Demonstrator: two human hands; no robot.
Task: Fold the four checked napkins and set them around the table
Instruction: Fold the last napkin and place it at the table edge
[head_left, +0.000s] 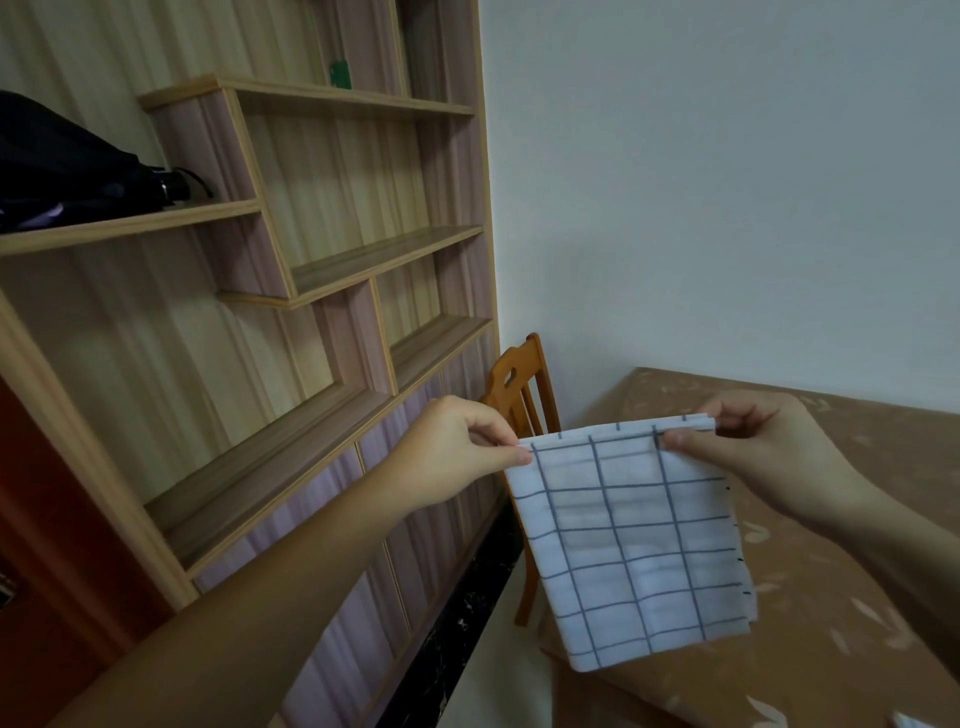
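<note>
Mid-frame, lower right, both hands pinch the top corners of one folded checked napkin (631, 540), left hand (457, 447) & right hand (753, 447) fingers closed on it, hanging above the worktop (831, 597); best keep edges aligned, cloth taut, before lowering it flat.

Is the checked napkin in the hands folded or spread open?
Folded: the white grey-checked cloth napkin shows doubled layers along its pinched top edge.
</note>
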